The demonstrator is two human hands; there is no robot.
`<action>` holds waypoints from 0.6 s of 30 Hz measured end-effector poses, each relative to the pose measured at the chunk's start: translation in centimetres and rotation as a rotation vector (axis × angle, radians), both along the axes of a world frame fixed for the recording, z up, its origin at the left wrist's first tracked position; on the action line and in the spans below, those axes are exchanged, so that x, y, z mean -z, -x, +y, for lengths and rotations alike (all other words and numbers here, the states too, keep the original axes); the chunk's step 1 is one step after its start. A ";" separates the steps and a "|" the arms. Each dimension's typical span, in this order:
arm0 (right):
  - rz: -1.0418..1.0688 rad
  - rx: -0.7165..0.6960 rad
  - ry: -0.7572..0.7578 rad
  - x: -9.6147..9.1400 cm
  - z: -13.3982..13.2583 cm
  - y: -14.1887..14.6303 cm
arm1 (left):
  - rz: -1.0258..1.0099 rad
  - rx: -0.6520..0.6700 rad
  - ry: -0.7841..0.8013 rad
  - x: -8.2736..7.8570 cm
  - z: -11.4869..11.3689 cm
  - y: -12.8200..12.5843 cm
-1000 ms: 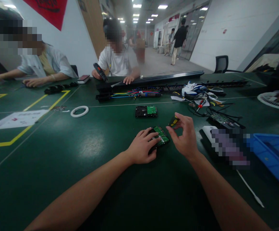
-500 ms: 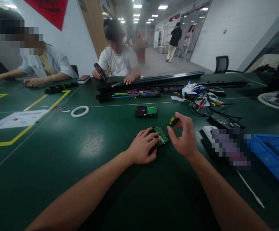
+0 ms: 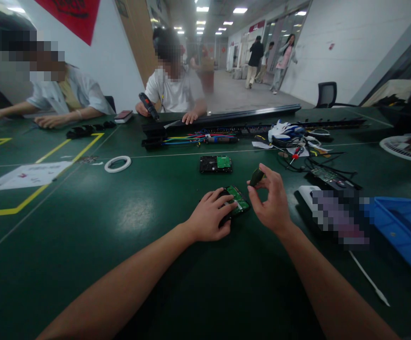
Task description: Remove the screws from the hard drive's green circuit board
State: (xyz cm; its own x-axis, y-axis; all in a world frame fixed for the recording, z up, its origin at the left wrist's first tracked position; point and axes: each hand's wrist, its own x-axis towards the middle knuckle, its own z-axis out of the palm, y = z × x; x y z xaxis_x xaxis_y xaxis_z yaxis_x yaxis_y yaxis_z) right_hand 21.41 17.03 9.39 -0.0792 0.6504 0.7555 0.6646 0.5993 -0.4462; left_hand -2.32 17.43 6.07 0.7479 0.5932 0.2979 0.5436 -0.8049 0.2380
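My left hand (image 3: 212,215) lies over a hard drive (image 3: 239,200) on the table, its fingers across the green circuit board and its thumb at the near edge, gripping the drive. Part of the drive is hidden under that hand. Up and to the right of the drive, my right hand (image 3: 271,196) pinches the dark green-black handle of a screwdriver (image 3: 256,176) between thumb and fingers. The handle is tilted, and its shaft is too thin to make out. Farther back lies a second hard drive (image 3: 215,164), with its green board showing.
A blue bin (image 3: 399,226) and a power bank-like white object (image 3: 309,196) stand right. Gloves (image 3: 285,131), cables and a red screwdriver (image 3: 297,153) lie behind. A white ring (image 3: 118,164) is left. Across the table a person holds a power driver (image 3: 148,106).
The screwdriver handle has turned in my right hand's fingers, its yellow marks now out of sight. My left hand and the drive have stayed put. People in the background have walked.
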 end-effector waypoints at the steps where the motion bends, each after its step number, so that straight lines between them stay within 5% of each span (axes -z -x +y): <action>1: -0.003 0.006 -0.004 0.0 0.0 0.0 | 0.001 -0.001 -0.001 0.0 0.0 0.0; 18: -0.004 0.011 -0.025 0.2 0.2 -0.1 | -0.003 -0.004 -0.001 0.1 0.0 0.0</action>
